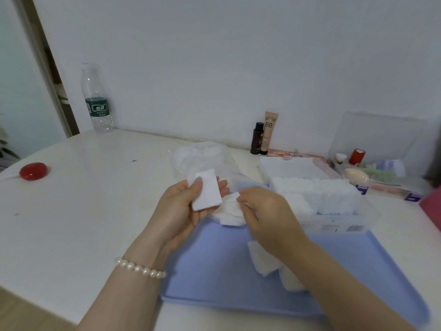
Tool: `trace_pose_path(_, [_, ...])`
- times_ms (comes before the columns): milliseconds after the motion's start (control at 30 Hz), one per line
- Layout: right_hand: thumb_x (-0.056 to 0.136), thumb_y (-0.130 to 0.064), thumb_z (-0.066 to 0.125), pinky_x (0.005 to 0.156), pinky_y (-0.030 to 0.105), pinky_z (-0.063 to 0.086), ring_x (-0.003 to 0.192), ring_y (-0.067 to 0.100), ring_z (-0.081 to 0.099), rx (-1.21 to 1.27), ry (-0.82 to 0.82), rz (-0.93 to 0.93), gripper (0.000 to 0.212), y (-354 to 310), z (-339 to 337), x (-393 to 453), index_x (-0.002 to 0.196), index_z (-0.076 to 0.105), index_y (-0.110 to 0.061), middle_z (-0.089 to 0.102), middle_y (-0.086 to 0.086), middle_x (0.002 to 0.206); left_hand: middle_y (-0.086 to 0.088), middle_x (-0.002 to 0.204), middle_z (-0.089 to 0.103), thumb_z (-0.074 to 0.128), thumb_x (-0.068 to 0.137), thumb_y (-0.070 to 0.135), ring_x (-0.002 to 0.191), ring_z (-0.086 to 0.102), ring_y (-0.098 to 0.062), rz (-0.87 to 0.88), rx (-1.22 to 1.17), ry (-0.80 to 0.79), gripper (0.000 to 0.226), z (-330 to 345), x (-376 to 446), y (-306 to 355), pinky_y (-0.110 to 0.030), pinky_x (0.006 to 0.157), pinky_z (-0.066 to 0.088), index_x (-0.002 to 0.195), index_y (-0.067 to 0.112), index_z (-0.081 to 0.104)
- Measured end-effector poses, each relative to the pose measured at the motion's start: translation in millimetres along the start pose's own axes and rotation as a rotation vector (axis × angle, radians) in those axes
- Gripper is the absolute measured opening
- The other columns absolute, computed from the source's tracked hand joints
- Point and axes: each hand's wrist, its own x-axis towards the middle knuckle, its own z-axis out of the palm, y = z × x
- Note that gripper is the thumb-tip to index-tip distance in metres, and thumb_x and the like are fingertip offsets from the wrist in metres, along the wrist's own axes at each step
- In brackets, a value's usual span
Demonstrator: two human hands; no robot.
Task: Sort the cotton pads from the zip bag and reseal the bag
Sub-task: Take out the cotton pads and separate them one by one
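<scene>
My left hand point(183, 209) holds a stack of white square cotton pads point(207, 190) between thumb and fingers, above the far left corner of the blue tray point(353, 266). My right hand point(265, 211) pinches another cotton pad point(232, 196) just right of that stack. A small heap of pads point(229, 212) lies under both hands on the tray. More loose pads point(269, 261) sit on the tray under my right forearm. The clear zip bag point(202, 156) lies crumpled on the table behind my hands. A clear box point(334, 220) holds rows of pads point(317, 192).
A water bottle point(97, 101) stands at the back left by the wall. A red round object point(33, 171) lies at the left. Two cosmetic tubes point(263, 136), a white lid point(290, 167) and a clear organiser box point(381, 158) with small items stand at the back right.
</scene>
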Motion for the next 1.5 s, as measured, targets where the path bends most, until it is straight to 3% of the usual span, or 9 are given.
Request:
trace_pose_path(67, [0.095,-0.01,0.044,0.089,0.025,0.037,0.101,0.026,0.058,-0.039,-0.111,0.083,0.025,2.7,4.3,-0.2,0.105,0.065,-0.001,0.066,0.012,0.109,-0.02,0.102,0.07,0.038,0.098,0.012,0.091,0.07,-0.025,0.002,-0.013,0.006,0.03,0.1,-0.2,0.8,-0.03,0.078,0.057,0.112,-0.008,0.056])
trace_pose_path(233, [0.098,-0.018,0.038,0.076,0.032,0.041,0.087,0.025,0.057,-0.071,-0.218,0.237,0.025,5.0,8.5,2.1,0.101,0.06,-0.007,0.064,0.01,0.098,-0.02,0.104,0.07,0.038,0.098,0.012,0.098,0.068,-0.027,0.01,-0.009,0.022,0.028,-0.9,0.8,0.2,-0.034,0.086,0.053,0.107,-0.005,0.058])
trace_pose_path(500, [0.098,-0.019,0.037,0.066,0.024,0.025,0.082,0.02,0.048,-0.252,-0.392,0.343,0.017,8.1,18.2,9.5,0.091,0.052,-0.016,0.061,0.008,0.103,-0.021,0.105,0.07,0.04,0.097,0.011,0.098,0.068,-0.029,-0.013,0.009,-0.043,0.029,0.0,-2.1,-1.2,-0.03,0.08,0.057,0.112,-0.007,0.057])
trace_pose_path(700, [0.091,-0.016,0.046,0.063,0.031,0.041,0.072,0.022,0.055,-0.182,-0.096,0.245,0.02,-8.4,-8.5,6.5,0.086,0.064,-0.009,0.064,0.007,0.078,-0.019,0.104,0.07,0.04,0.097,0.012,0.098,0.068,-0.026,0.014,0.011,-0.04,0.028,0.9,-2.2,-2.0,-0.029,0.081,0.057,0.111,-0.005,0.058])
trace_pose_path(800, [0.079,-0.005,0.061,0.059,0.026,0.048,0.059,0.015,0.057,0.287,0.015,0.442,0.013,-21.9,-40.0,17.0,0.073,0.069,-0.013,0.066,0.003,0.064,-0.016,0.103,0.071,0.04,0.097,0.011,0.096,0.069,-0.023,0.03,0.026,-0.033,0.026,3.5,-1.8,-5.4,-0.028,0.08,0.057,0.108,-0.002,0.06])
trace_pose_path(900, [0.072,0.005,0.067,0.052,0.022,0.052,0.057,0.015,0.062,1.038,-0.163,0.582,0.011,-31.1,-59.8,22.5,0.075,0.069,-0.005,0.069,0.006,0.066,-0.011,0.1,0.073,0.039,0.098,0.01,0.091,0.07,-0.019,0.019,0.017,-0.059,0.026,9.0,-3.0,-11.0,-0.026,0.073,0.058,0.106,0.002,0.062])
trace_pose_path(1000, [0.067,-0.006,0.064,0.051,0.021,0.053,0.06,0.017,0.067,1.322,-0.273,0.669,0.021,-31.9,-54.3,18.5,0.086,0.068,0.002,0.071,0.013,0.076,-0.012,0.098,0.073,0.037,0.099,0.009,0.088,0.071,-0.019,-0.035,0.015,-0.116,0.028,15.5,-5.4,-16.4,-0.027,0.074,0.058,0.102,0.003,0.064])
trace_pose_path(1233, [0.083,-0.004,0.065,0.043,0.021,0.051,0.047,0.019,0.064,0.996,-0.098,0.69,0.016,-29.2,-30.4,13.6,0.096,0.064,0.006,0.07,0.016,0.069,-0.023,0.116,0.064,0.032,0.102,0.023,0.1,0.058,-0.034,-0.17,-0.062,-0.156,0.04,21.0,-4.9,-19.7,-0.039,0.092,0.049,0.117,-0.005,0.056])
trace_pose_path(1500, [0.081,0.0,0.067,0.039,0.024,0.047,0.042,0.023,0.057,0.842,-0.054,0.615,0.004,-30.6,-28.4,13.9,0.084,0.064,0.001,0.064,0.013,0.062,-0.024,0.105,0.068,0.018,0.099,0.047,0.094,0.068,-0.032,-0.218,-0.14,-0.208,0.068,21.1,-4.9,-18.0,-0.046,0.097,0.042,0.099,-0.001,0.067])
